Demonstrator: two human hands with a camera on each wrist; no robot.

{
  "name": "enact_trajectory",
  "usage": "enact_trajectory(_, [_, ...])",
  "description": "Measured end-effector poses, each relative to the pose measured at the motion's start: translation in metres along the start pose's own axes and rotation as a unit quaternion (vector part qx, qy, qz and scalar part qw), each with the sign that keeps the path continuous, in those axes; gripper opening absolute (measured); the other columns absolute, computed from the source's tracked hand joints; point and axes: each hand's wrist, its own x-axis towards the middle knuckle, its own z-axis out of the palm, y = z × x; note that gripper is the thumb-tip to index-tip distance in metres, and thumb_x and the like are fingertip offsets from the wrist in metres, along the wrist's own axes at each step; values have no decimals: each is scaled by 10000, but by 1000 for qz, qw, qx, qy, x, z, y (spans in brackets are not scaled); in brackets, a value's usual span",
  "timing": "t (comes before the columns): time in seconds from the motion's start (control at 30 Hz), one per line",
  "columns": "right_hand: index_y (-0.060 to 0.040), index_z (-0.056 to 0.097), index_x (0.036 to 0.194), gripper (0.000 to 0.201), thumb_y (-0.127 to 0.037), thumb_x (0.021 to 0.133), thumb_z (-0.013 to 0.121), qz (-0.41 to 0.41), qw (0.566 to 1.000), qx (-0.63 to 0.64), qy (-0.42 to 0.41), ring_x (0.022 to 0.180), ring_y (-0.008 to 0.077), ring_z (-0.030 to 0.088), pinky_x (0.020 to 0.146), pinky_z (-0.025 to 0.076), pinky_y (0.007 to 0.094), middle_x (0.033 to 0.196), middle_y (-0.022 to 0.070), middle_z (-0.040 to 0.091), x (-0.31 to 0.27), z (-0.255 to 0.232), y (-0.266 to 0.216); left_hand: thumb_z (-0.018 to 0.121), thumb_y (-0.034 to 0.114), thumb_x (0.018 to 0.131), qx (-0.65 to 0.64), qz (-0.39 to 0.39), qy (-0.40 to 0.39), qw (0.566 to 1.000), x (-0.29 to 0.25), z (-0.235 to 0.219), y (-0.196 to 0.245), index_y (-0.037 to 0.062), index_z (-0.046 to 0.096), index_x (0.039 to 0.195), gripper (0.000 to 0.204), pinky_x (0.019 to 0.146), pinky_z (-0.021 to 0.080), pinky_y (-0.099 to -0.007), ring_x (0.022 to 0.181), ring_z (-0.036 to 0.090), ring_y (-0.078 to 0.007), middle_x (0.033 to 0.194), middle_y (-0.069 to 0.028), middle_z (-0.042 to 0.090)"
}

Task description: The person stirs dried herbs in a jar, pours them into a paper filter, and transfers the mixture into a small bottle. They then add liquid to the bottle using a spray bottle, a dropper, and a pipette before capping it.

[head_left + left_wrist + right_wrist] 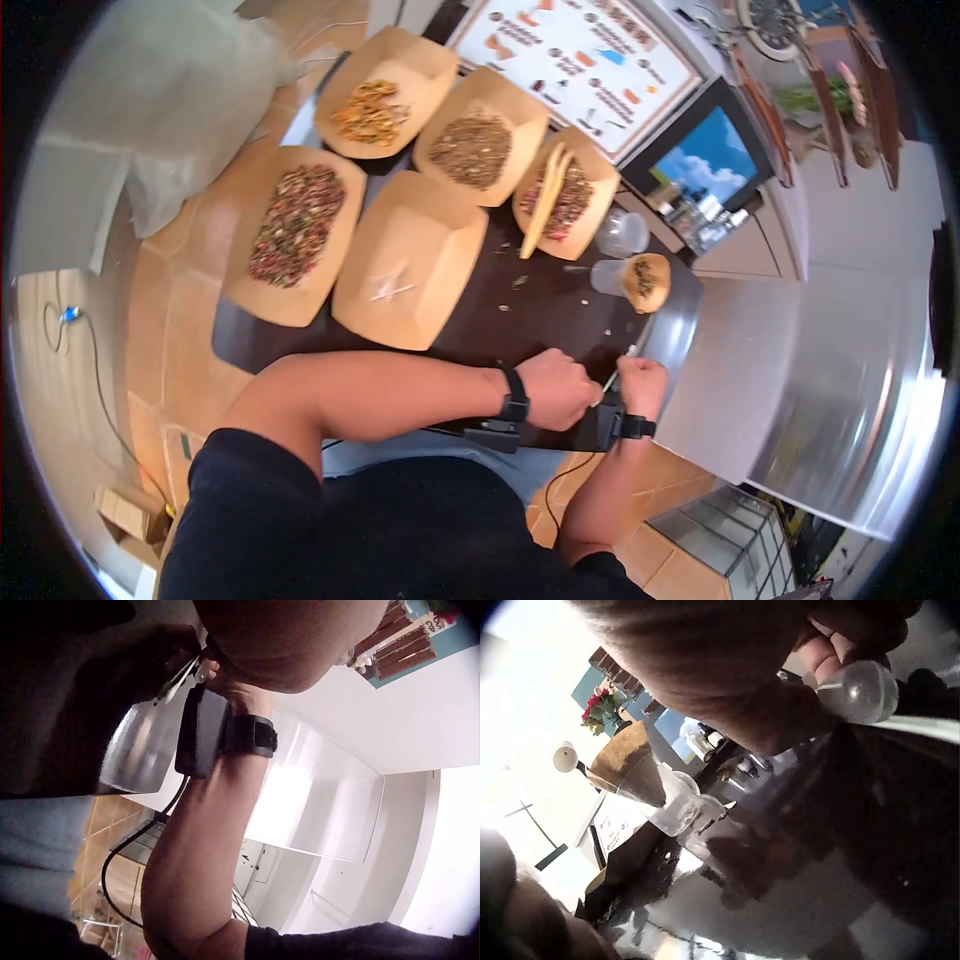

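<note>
Close together at the dark table's front edge are my left hand (560, 390) and right hand (642, 385), both with curled fingers. Between them runs a thin white strip (610, 380), pinched at each side. In the left wrist view, pale strips (180, 679) stick out past the left hand (292, 637). The right wrist view has a clear rounded piece (864, 691) beside the fingers, with a white strip (922, 726) running from it; the right hand (705, 682) fills the top. Most fingertips are hidden. Beyond the hands, a paper cone (648, 283) with dried bits leans at a clear cup (607, 277).
Paper trays of dried flowers and seeds (298, 225) stand at the left and back. One tray (410, 250) holds small white sticks. Wooden tongs (545, 205) lie on another. A clear jar (622, 233), a screen (705, 160) and a printed board (580, 65) are behind.
</note>
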Motion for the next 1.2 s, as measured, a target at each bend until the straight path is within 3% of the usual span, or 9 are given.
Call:
enact_trajectory(0.37, [30, 714, 751, 154, -112, 791, 758, 9, 999, 4, -51, 601, 109, 583, 577, 482, 311, 651, 43, 669, 0, -7, -16, 634, 170, 815, -18, -17, -13, 1000, 0, 0, -1, 83, 668, 794, 96, 659, 539, -521, 711, 700, -399, 731, -174, 703])
enact_trajectory(0.63, [21, 717, 759, 121, -86, 790, 766, 20, 998, 42, -47, 626, 105, 598, 600, 497, 304, 676, 34, 676, -2, -3, -25, 622, 165, 832, -12, 8, -9, 1000, 2, 3, -3, 80, 621, 775, 102, 621, 536, -520, 679, 690, -396, 687, -164, 677])
enact_trajectory(1.2, [19, 729, 788, 92, -71, 791, 751, 44, 990, 131, -25, 632, 86, 609, 597, 495, 268, 706, 24, 694, 2, 10, -11, 618, 179, 838, -26, -22, -8, 999, 3, -2, -1, 83, 617, 754, 128, 614, 531, -527, 656, 679, -394, 661, -170, 663])
